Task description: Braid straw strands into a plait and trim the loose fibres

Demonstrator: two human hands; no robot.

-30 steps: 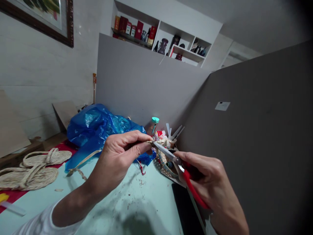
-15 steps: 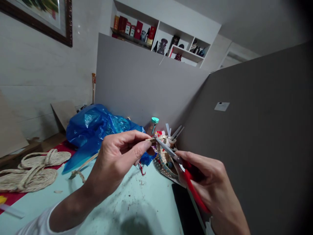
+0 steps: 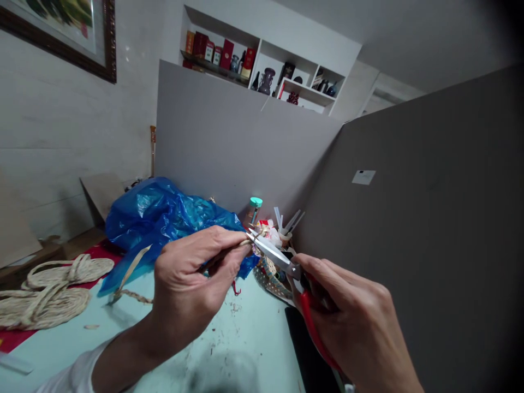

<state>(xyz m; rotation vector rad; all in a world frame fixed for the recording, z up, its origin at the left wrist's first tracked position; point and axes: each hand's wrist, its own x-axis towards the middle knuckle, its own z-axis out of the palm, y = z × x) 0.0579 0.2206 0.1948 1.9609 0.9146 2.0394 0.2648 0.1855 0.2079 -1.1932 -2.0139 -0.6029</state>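
The worktop [image 3: 229, 333] lies before me; the blue plastic bag [image 3: 153, 215] rests at its far side. My left hand [image 3: 196, 275] and right hand [image 3: 350, 316] are both clamped. The right grips the red-handled scissors [image 3: 280, 258] by their handles, so they point leftward. The left pinches the thin strand [image 3: 246, 242] beside the scissor tips, presumably to steady it.

The table [image 3: 245, 349] spans the bottom centre, carrying a blue bag [image 3: 141, 215] left of centre, red cloth [image 3: 20, 340] and cord bundles [image 3: 61, 310] lower left.
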